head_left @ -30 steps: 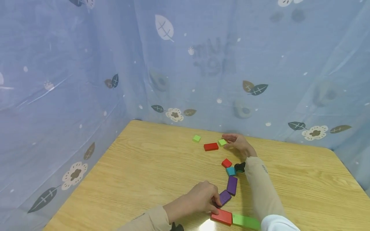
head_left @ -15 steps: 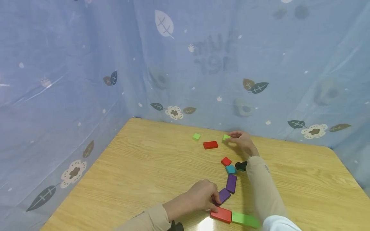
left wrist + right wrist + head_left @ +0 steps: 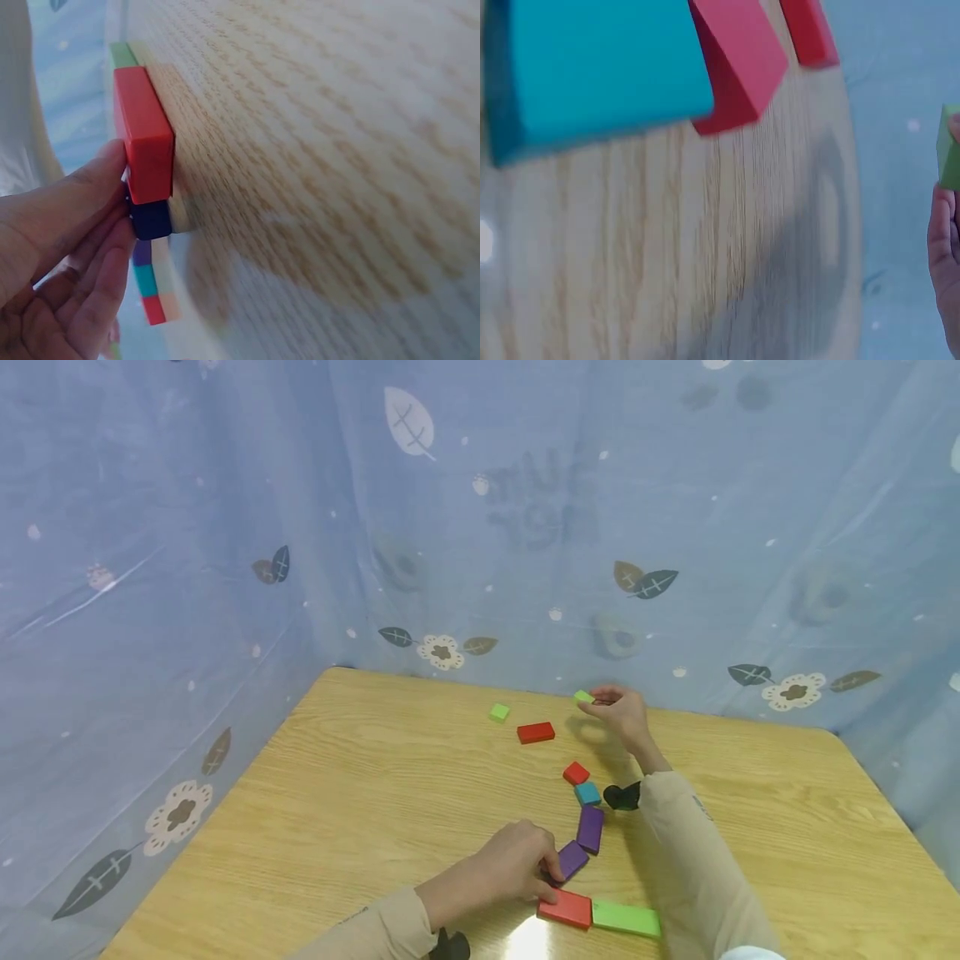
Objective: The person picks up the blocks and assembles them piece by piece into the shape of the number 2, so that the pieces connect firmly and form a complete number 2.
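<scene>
In the head view my right hand (image 3: pixel 624 714) pinches a small lime-green block (image 3: pixel 583 697) between thumb and fingers, raised above the table's far edge. The right wrist view catches only part of that green block (image 3: pixel 949 150) and the fingertips. My left hand (image 3: pixel 512 862) rests at the near end of a bent row, its thumb touching a red block (image 3: pixel 566 910) and its fingers at a purple block (image 3: pixel 572 860). From there the row continues with a second purple block (image 3: pixel 590 829), a blue block (image 3: pixel 588 793) and a small red block (image 3: pixel 576 772).
A long green block (image 3: pixel 626 919) adjoins the near red block on its right. Farther back lie another red block (image 3: pixel 536 732) and another lime-green block (image 3: pixel 499 712). A blue patterned curtain (image 3: pixel 480 527) hangs behind and left of the wooden table (image 3: pixel 375 777).
My right hand has lifted the lime-green block off the table and carried it back toward the far edge. The left hand stays in place at the blocks. The head view has shifted slightly.
</scene>
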{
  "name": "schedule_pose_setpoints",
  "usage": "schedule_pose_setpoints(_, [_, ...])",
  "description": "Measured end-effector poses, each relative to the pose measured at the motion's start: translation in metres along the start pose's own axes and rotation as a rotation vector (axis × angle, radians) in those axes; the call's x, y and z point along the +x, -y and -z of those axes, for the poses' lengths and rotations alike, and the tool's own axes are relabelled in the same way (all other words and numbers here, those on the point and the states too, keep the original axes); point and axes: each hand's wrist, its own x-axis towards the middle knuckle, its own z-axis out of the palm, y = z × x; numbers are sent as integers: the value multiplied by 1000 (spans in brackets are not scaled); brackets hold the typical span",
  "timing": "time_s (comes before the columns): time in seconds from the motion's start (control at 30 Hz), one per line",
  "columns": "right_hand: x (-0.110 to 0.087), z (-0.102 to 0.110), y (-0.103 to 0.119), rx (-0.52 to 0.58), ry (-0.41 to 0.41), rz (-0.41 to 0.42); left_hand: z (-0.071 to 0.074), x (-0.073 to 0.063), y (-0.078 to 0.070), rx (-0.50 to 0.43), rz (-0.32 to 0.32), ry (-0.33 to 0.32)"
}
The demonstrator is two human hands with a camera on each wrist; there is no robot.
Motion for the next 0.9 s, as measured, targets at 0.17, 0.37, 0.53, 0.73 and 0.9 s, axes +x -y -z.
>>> schedule_pose_setpoints(0.17, [-5,-5,10,11,-8,26,-1,0,2,23,-31,-13])
schedule_pose_setpoints(0.37, [-13,-9,19,-6,6,72,-1,0,2,12,-31,-5])
schedule_pose_setpoints(0.53, [-20,-11,21,-13,29,112,-2,0,2,6,-31,-9])
schedule_pose_setpoints(0.73, [-27,-13,21,-40,58,127,-4,1,2,-1,-23,-11])
schedule_pose_setpoints(0.9, [-34,-15,25,-36,82,124,-5,1,2,-25,-17,-4])
